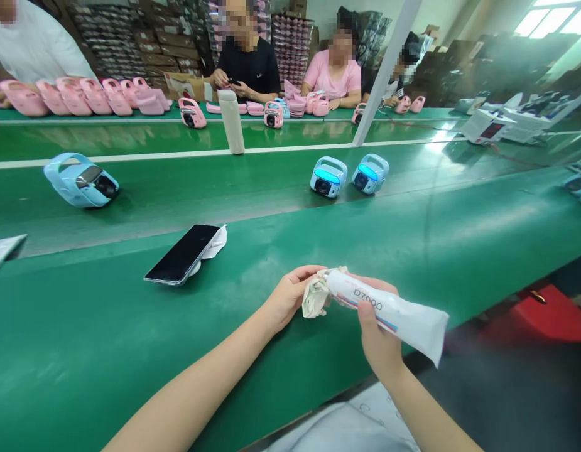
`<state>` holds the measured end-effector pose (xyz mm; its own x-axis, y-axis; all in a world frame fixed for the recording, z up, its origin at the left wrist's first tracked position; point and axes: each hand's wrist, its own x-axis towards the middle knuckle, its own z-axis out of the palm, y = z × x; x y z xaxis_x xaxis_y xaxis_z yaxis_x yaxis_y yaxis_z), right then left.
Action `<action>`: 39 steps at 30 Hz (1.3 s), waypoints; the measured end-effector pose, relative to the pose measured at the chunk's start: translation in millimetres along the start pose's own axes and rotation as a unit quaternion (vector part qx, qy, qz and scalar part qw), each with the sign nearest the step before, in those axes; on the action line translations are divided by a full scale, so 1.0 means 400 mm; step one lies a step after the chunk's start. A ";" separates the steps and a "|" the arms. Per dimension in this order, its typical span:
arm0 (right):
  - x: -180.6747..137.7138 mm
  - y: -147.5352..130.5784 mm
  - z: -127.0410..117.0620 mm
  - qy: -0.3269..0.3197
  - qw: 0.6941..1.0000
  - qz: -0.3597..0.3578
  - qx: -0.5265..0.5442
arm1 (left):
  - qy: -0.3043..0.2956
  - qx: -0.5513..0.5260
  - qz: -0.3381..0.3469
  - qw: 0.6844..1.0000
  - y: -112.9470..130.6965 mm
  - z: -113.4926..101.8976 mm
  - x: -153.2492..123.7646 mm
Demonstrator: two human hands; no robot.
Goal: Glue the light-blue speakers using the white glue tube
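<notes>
Over the near edge of the green table (106,351), the right hand (377,333) grips a white tube (394,311) marked D7000, while the left hand (290,295) pinches a crumpled paper wad (316,295) against the tube's tip. A dark phone (183,253) lies just beyond on a white pad. Farther off, three blue gadgets (328,177) sit on the glossy belt beside a white bottle (231,121). Across it, seated people handle pink gadgets (192,113), stacked cartons behind them.

White glue tube (389,311) in right hand (377,336), crumpled tissue (315,296) in left hand (290,295), above green bench (130,351).
</notes>
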<state>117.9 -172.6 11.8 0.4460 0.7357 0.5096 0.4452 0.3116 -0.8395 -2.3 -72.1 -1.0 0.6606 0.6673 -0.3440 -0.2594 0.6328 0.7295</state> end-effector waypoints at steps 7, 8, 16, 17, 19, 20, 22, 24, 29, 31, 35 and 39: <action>0.020 0.008 0.000 -0.044 0.997 0.052 -0.021 | 0.018 0.036 -0.008 0.999 -0.007 -0.019 0.015; 0.027 0.006 0.000 -0.053 0.997 0.059 -0.019 | 0.015 0.043 -0.006 0.999 -0.004 -0.022 0.015; 0.056 -0.008 0.012 -0.091 0.983 0.137 0.077 | -0.046 0.081 0.006 0.996 0.020 -0.049 0.014; 0.057 -0.009 0.014 -0.093 0.980 0.154 0.090 | -0.052 0.082 0.009 0.995 0.020 -0.051 0.015; 0.061 -0.013 0.016 -0.099 0.973 0.179 0.111 | -0.059 0.084 0.014 0.995 0.018 -0.052 0.017; 0.064 -0.015 0.015 -0.105 0.970 0.186 0.116 | -0.059 0.085 0.015 0.994 0.017 -0.050 0.017; 0.072 -0.020 0.011 -0.114 0.967 0.193 0.117 | -0.058 0.089 0.015 0.994 0.012 -0.045 0.017; 0.079 -0.023 0.002 -0.109 0.966 0.203 0.114 | -0.058 0.100 0.010 0.993 0.007 -0.041 0.016; 0.082 -0.024 -0.025 -0.089 0.961 0.238 0.107 | -0.064 0.143 -0.012 0.988 -0.003 -0.034 0.015; 0.078 -0.019 -0.033 -0.091 0.957 0.252 0.109 | -0.067 0.159 -0.018 0.985 -0.004 -0.031 0.014; 0.077 -0.003 -0.056 -0.080 0.952 0.269 0.123 | -0.069 0.175 -0.018 0.982 -0.003 -0.026 0.010; 0.117 -0.007 -0.108 0.045 0.952 0.249 0.171 | -0.067 0.162 -0.010 0.984 -0.002 -0.027 0.007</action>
<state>171.1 -165.2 46.3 0.6068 0.7941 0.0340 -0.1113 0.1272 -0.9856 -7.7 -66.4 -8.8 0.7562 0.5846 -0.2939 -0.0221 0.4717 0.8815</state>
